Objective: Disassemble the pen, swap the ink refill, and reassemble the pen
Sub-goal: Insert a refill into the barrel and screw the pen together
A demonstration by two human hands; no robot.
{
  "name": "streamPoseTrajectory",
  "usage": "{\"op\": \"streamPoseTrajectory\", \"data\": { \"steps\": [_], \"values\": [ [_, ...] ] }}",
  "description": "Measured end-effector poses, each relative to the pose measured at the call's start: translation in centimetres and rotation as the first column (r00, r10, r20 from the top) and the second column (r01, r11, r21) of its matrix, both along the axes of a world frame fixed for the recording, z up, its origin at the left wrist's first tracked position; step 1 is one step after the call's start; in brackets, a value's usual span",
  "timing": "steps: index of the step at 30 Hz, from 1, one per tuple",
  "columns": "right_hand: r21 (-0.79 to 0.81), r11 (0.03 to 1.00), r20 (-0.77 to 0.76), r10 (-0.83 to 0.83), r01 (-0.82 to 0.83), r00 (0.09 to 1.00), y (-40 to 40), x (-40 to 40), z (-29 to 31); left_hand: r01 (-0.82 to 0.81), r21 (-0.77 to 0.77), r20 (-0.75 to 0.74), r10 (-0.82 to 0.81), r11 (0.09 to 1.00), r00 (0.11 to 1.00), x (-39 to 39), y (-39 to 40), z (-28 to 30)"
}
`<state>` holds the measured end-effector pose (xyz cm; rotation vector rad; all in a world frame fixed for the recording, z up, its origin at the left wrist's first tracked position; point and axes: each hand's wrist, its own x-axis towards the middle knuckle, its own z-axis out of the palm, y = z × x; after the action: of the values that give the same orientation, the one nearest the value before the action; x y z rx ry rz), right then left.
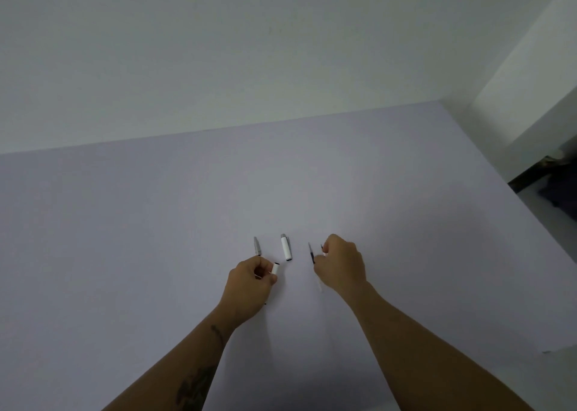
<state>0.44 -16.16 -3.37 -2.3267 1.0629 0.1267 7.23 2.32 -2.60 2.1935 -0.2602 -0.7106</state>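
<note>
My left hand [249, 281] is closed around a white pen barrel [275, 268], whose open end sticks out past the thumb. A grey pen tip section [257, 245] lies on the table just beyond that hand. The white pen cap [286, 247] with a silver end lies between my hands. A dark ink refill [311, 253] lies next to my right hand [342, 264]. That hand pinches a second thin refill [321, 247]; only its dark tip and a pale end below the hand show.
The pale lilac table [156, 239] meets a white wall at the back. Its right edge runs diagonally down from the far corner, with a dark floor area [552, 189] beyond it.
</note>
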Motion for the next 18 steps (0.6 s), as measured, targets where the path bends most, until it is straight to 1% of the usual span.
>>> {"op": "streamPoseTrajectory", "data": {
  "steps": [5, 11, 15, 17, 18],
  "values": [
    [-0.021, 1.000, -0.122, 0.016, -0.018, 0.992, -0.3, -1.0, -0.2, -0.004, -0.007, -0.010, 0.004, 1.000, 1.000, -0.2, 0.1, 0.0],
    [-0.052, 0.998, -0.137, 0.037, -0.044, 0.990, 0.2, -0.9, -0.2, 0.015, -0.016, -0.034, -0.015, 1.000, 0.999, -0.5, 0.3, 0.6],
    [-0.054, 0.996, -0.186, 0.056, -0.067, 0.981, 0.2, -0.8, 0.1, 0.024, -0.022, -0.043, -0.025, 0.999, 0.999, -0.6, 0.9, 1.3],
    [-0.034, 0.998, -0.194, 0.045, -0.052, 0.980, 0.0, -1.0, 0.4, 0.017, -0.034, -0.048, -0.018, 0.999, 0.999, -0.6, 1.3, 1.6],
    [-0.007, 0.999, -0.168, 0.034, -0.035, 0.985, 0.1, -1.0, 0.7, 0.009, -0.040, -0.049, -0.011, 0.999, 0.999, -0.6, 1.5, 1.8]
  ]
}}
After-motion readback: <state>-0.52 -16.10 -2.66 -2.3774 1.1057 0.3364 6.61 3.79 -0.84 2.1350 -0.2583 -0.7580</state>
